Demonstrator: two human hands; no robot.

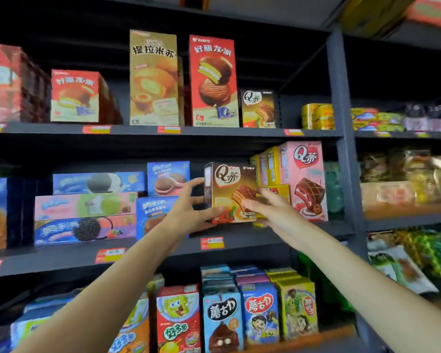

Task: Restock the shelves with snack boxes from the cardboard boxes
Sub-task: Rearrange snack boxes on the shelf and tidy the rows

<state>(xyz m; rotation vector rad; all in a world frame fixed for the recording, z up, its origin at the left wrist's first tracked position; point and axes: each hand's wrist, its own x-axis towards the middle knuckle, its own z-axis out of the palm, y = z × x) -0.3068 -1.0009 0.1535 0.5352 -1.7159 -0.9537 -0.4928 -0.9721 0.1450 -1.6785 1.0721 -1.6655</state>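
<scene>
On the middle shelf point(239, 236), left hand point(189, 210) and right hand point(267, 207) grasp the brown box point(231, 192); a hard push risks toppling the neighbouring pink box point(304, 179).

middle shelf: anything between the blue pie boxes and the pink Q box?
Head view: the brown Q box, held by left hand and right hand; yellow boxes behind it.

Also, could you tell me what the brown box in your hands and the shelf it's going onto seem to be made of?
The brown box, held between the left hand and the right hand, looks like printed paperboard with a slight gloss: flat faces, crisp folded edges. The shelf looks like dark-painted metal, matte, judging by its thin straight edge and slim upright; I can't be sure from this view.
</scene>
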